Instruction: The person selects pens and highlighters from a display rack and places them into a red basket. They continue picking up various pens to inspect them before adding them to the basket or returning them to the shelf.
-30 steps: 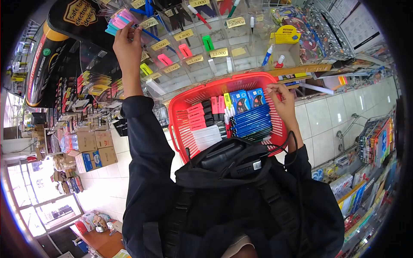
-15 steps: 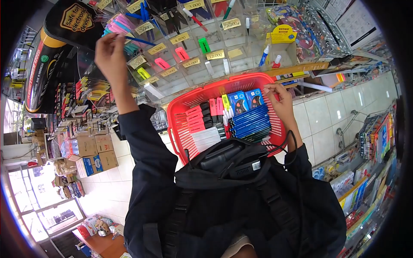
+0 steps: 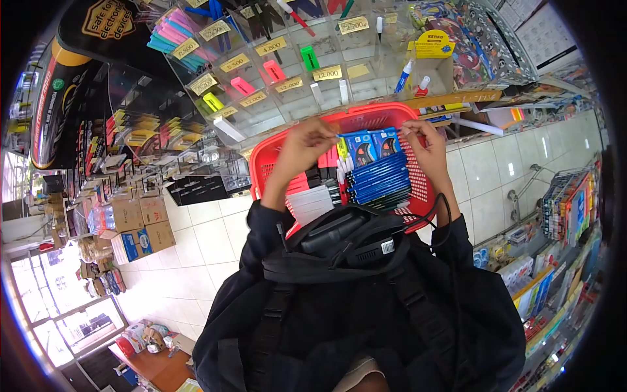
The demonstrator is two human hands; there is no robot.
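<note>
My left hand [image 3: 312, 142] is over the left far part of a red plastic basket [image 3: 269, 145]. Its fingers pinch one end of a slim blue pen or pencil [image 3: 349, 134], which lies level above two blue packs [image 3: 371, 149]. At the basket's far right corner, my right hand [image 3: 426, 145] has thumb and fingertips drawn together; I cannot tell what is between them. Inside the basket are slim blue sticks [image 3: 379, 178] in rows, white boxes [image 3: 309, 205], pink highlighters [image 3: 298, 183] partly behind my left hand, and a yellow-green highlighter [image 3: 342, 149].
Behind the basket stands a clear acrylic pen rack [image 3: 287, 49] with price labels, holding highlighters and markers. A large battery-shaped display [image 3: 65, 91] is at the left. Cartons [image 3: 140, 225] stand on the tiled floor. A black bag [image 3: 339, 251] hangs at my chest, overlapping the basket's near edge.
My left hand has come down and right from the rack to above the basket, bringing the slim blue stick along. My right hand stays at the basket's right side.
</note>
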